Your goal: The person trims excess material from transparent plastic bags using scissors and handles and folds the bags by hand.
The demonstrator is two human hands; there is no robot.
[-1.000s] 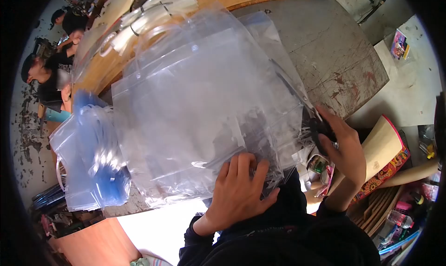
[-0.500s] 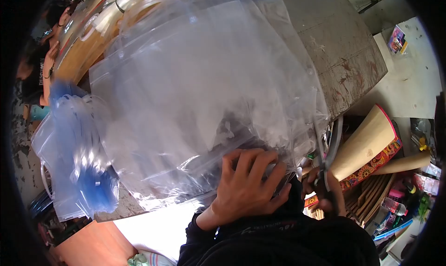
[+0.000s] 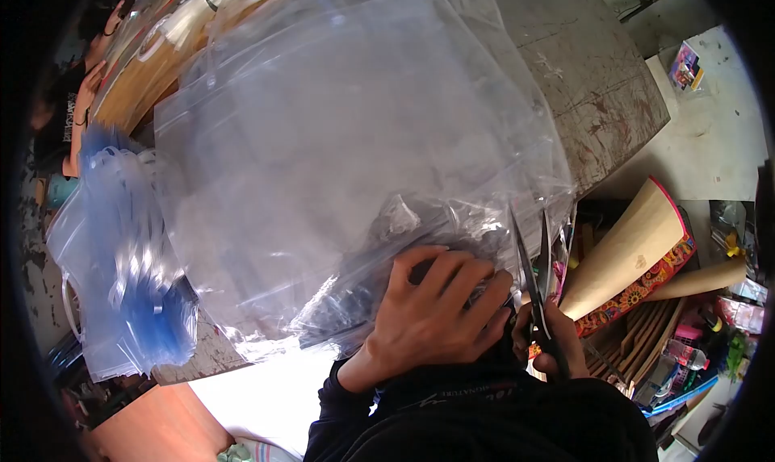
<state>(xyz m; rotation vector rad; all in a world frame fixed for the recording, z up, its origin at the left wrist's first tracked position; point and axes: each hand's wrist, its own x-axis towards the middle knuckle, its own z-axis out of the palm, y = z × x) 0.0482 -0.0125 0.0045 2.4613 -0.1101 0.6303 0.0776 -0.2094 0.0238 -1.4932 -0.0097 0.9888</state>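
A wide pile of clear plastic bags point(image 3: 323, 139) with zip-style strips lies in front of me. My left hand point(image 3: 440, 309) is on its near edge, fingers curled into the bunched plastic. How much of it the fingers grip is partly hidden. In my right hand point(image 3: 553, 337) is a pair of scissors point(image 3: 529, 272), held by the handles. Their blades are apart and point away from me, at the right edge of the plastic. A stack of bluish clear plastic bags point(image 3: 141, 260) with thin handles lies to the left.
The worn grey table point(image 3: 597, 99) shows beyond the plastic. At the right are a rolled tan mat point(image 3: 630, 252) and cluttered goods. Another person's hand point(image 3: 93, 83) is at the upper left, by shiny sheets. An orange panel point(image 3: 165, 426) stands at lower left.
The scissors have swung up and left to the plastic's right edge, and their open blades are now distinct. My left hand stays on the plastic, slightly shifted. The view has moved a little.
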